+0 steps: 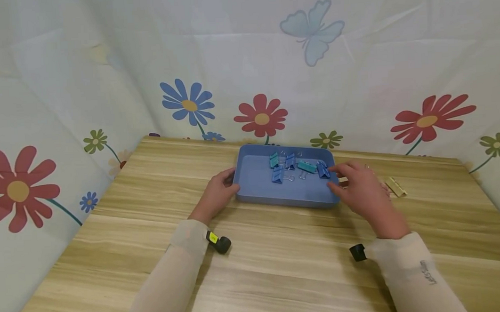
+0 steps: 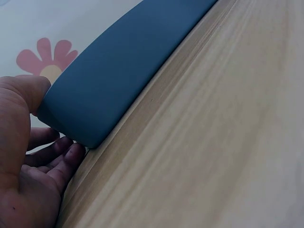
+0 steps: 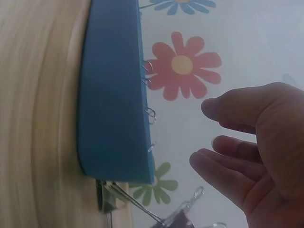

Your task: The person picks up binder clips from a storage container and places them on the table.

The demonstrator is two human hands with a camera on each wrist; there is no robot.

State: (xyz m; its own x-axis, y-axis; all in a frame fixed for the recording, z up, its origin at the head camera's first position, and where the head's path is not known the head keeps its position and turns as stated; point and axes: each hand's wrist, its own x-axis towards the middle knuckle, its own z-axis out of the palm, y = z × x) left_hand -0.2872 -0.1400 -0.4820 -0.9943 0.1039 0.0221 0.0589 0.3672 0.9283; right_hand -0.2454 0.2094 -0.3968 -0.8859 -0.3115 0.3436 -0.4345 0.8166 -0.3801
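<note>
A shallow blue tray point(image 1: 256, 189) sits toward the back of the wooden table. Inside lie several binder clips, among them a teal one point(image 1: 307, 166), a dark blue one point(image 1: 323, 169) at the right end and a blue one point(image 1: 278, 174) nearer the front. My left hand point(image 1: 216, 194) holds the tray's left end, thumb at the rim and fingers curled by the bottom corner point(image 2: 90, 142). Over the tray's right end is my right hand point(image 1: 364, 192), its fingertips near the dark blue clip. In the right wrist view that hand point(image 3: 261, 156) has spread fingers with nothing between them.
Right of the tray lies a gold binder clip point(image 1: 396, 186), with more clips partly hidden behind my right hand. The right wrist view shows a clip point(image 3: 108, 197) close by the tray's end. A flower-printed cloth point(image 1: 227, 49) hangs behind the table point(image 1: 280, 248).
</note>
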